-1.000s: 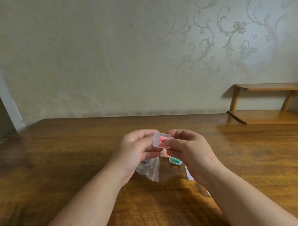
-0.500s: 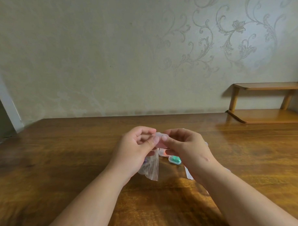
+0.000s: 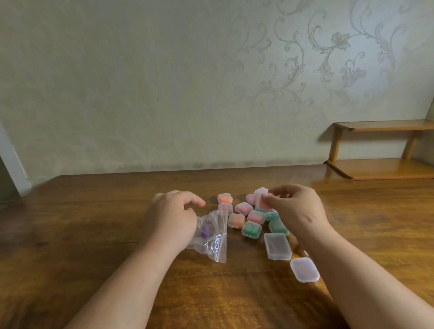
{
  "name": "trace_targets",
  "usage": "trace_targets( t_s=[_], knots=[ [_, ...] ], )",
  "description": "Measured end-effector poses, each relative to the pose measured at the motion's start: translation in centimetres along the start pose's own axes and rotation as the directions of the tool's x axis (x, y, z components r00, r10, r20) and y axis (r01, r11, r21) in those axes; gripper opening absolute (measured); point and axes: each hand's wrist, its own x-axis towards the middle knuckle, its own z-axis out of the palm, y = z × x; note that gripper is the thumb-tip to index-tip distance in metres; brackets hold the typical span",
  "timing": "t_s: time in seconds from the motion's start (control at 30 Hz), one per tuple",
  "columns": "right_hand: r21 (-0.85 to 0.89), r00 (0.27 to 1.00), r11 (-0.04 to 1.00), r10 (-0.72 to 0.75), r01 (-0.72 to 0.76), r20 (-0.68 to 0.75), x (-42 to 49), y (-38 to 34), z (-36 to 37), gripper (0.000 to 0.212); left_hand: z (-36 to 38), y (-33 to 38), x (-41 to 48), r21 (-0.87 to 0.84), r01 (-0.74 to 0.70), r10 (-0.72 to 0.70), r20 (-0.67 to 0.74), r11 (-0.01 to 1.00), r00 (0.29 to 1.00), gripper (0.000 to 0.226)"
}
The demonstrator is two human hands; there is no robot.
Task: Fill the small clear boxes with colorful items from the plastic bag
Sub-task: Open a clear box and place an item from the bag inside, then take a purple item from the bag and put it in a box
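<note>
My right hand (image 3: 295,208) pinches a small clear box with pink items (image 3: 261,199) just above a cluster of filled boxes on the wooden table (image 3: 90,230). The cluster holds orange (image 3: 224,198), pink (image 3: 244,208) and green (image 3: 251,230) boxes lying close together. Two shut clear boxes (image 3: 277,246) (image 3: 304,269) with no colour inside lie nearer to me, beside my right forearm. My left hand (image 3: 173,215) rests curled on the clear plastic bag (image 3: 215,240), which sticks out from under the palm. Purple items (image 3: 205,231) show through the bag.
A low wooden two-tier shelf (image 3: 383,168) stands at the table's far right against the patterned wall. A doorway edge (image 3: 4,157) is at the far left. Bare tabletop stretches to the left of my left hand and in front of the boxes.
My hands have parted: both had held the pink box together above the bag. The right hand now carries it right over the cluster, and the left has dropped onto the bag.
</note>
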Motion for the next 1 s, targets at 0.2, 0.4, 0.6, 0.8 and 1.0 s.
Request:
trace_targets(
  t_s=[0.2,0.4,0.6,0.8,1.0],
  knots=[
    [-0.088,0.996,0.992,-0.089,0.09,0.015,-0.7,-0.4,0.1,0.031,-0.5,-1.5,0.6,0.319,0.122,-0.127,-0.006,0.94,0.992,0.036],
    [-0.39,0.877,0.827,-0.229,0.404,0.422,-3.9,-1.4,3.2,0.016,-0.4,-2.6,1.4,0.245,0.313,-0.342,0.088,0.918,0.936,0.047],
    [-0.407,0.878,0.815,-0.236,0.412,0.417,-4.1,-1.6,4.5,0.018,-0.4,-1.5,1.0,-0.318,0.351,-0.32,0.145,0.881,0.936,0.031],
    [-0.196,0.924,0.905,-0.353,0.378,0.148,-4.0,-1.9,3.1,0.011,-0.3,-0.9,1.0,-0.697,0.255,-0.235,0.127,0.671,0.964,0.027],
    [-0.163,0.91,0.904,-0.362,0.396,0.204,-4.0,-1.6,3.0,0.013,-0.7,-0.2,0.6,-0.823,0.292,-0.174,0.236,0.488,0.956,0.048]
  ],
)
